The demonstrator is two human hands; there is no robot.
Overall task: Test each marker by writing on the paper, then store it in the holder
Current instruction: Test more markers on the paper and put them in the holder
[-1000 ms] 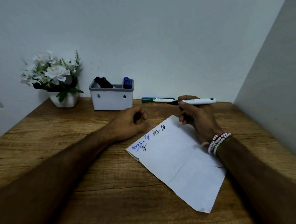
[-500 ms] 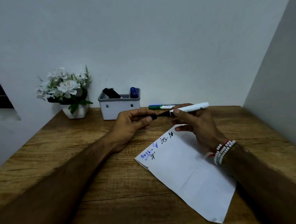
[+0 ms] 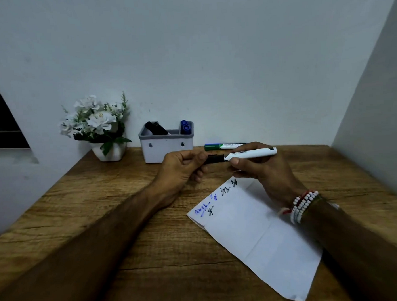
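My right hand (image 3: 265, 170) grips the white barrel of a black marker (image 3: 250, 153), held level above the desk. My left hand (image 3: 182, 169) pinches the marker's black cap (image 3: 213, 159), which sits on the marker's tip end. Below my hands lies a white sheet of paper (image 3: 254, 230) with blue and black scribbles along its upper left edge. A white holder with a grey rim (image 3: 167, 145) stands at the back wall; black markers (image 3: 156, 127) and a blue marker (image 3: 185, 127) stick out of it. A green marker (image 3: 222, 146) lies on the desk to the holder's right.
A white pot of white flowers (image 3: 100, 130) stands left of the holder. The wooden desk (image 3: 118, 223) is closed in by a wall behind and a grey panel (image 3: 375, 118) on the right.
My left hand, which lay by the paper with the cap, rose to the marker tip, and the cap now sits on it. The camera view has tilted down.
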